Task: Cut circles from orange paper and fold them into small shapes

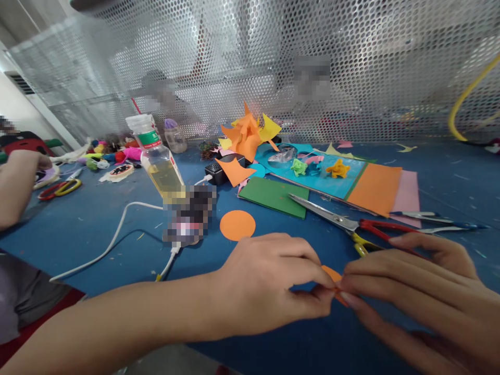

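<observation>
Between my two hands is a small piece of orange paper [331, 273], mostly hidden by the fingers. My left hand [281, 278] pinches it from the left with thumb and forefinger. From the other side, the fingertips of my right hand [410, 286] are closed on the same paper. A flat orange paper circle [237, 225] lies on the blue table just beyond my left hand. Behind my right hand rest scissors [339, 219] with red and yellow handles, their blades over a green paper sheet [273, 195].
A tilted-looking bottle of yellow liquid [162, 169] stands at left, near a blurred phone [191, 216] with a white cable [121, 229]. Paper sheets [375, 187], folded paper flowers [338, 168] and orange scraps [244, 133] lie behind. Another person's arm [17, 182] is at far left, by other scissors [60, 188].
</observation>
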A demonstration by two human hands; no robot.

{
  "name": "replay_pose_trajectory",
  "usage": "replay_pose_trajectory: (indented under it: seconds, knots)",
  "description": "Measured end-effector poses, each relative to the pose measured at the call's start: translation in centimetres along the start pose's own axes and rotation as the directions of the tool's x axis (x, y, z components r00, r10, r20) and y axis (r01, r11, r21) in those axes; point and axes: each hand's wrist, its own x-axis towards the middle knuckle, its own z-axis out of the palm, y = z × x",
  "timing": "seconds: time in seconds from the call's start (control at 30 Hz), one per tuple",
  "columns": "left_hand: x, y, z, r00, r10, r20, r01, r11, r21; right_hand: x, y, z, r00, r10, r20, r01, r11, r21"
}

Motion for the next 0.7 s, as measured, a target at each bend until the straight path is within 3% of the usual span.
replay_pose_trajectory:
  seconds: [0.4, 0.7]
  knots:
    - [0.02, -0.06, -0.07, 0.997, 0.083, -0.005, -0.083, 0.996, 0.031, 0.45, -0.08, -0.83, 0.999, -0.048, 0.018, 0.048, 0.999, -0.004]
    - [0.08, 0.21, -0.33, 0.992, -0.009, 0.123, 0.005, 1.0, 0.031, 0.26, -0.61, -0.27, 0.999, -0.008, 0.033, 0.006, 0.999, 0.048]
